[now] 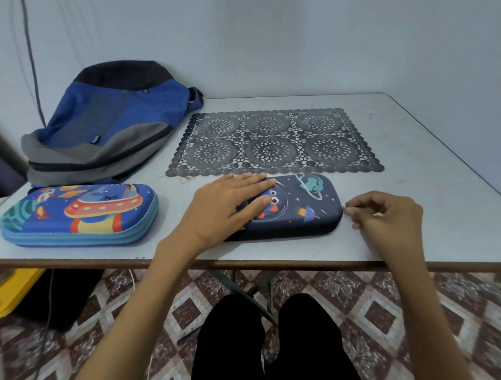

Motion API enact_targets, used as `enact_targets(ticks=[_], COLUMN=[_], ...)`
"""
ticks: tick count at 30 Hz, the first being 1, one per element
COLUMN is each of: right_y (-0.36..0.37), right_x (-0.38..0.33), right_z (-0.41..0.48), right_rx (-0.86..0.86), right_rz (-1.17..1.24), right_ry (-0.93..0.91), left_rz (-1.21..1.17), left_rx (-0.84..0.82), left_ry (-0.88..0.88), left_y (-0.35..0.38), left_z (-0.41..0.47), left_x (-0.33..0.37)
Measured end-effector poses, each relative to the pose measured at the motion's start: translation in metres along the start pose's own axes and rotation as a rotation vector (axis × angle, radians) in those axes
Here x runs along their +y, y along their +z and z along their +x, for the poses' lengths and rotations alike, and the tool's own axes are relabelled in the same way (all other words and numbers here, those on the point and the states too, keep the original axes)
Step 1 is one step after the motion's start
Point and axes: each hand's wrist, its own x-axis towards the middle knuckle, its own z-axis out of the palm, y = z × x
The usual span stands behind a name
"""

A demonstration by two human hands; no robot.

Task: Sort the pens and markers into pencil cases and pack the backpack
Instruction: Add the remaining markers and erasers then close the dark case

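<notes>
A dark navy pencil case (306,207) with a space print lies closed near the table's front edge. My left hand (227,205) rests flat on its left half, fingers straight. My right hand (386,213) pinches the small zipper pull (344,208) at the case's right end. A bright blue pencil case (80,215) with a UFO picture lies closed to the left. Behind it slumps a blue and grey backpack (113,123), its zippers shut as far as I can see. No pens or markers are in sight.
A dark lace placemat (273,143) lies in the middle of the white table (414,184). A yellow box (11,295) stands on the tiled floor under the table's left side. A cable (32,61) hangs down the wall at the left.
</notes>
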Motion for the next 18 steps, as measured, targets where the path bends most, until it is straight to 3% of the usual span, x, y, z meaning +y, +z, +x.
enact_targets(ticks=[6,15,18], right_y=[0.018,0.042,0.041], right_x=[-0.009,-0.026,-0.028], right_z=[0.041,0.094,0.099], right_rx=[-0.041,-0.379,-0.458], right_rz=[-0.142,-0.304,-0.306], right_ry=[-0.111,-0.325,-0.313], left_rz=[-0.008,-0.004,0.0], left_rx=[-0.007,0.004,0.016], left_ry=[0.001,0.014,0.012], left_y=[0.0,-0.001,0.0], left_z=[0.0,0.002,0.001], left_x=[0.0,-0.002,-0.001])
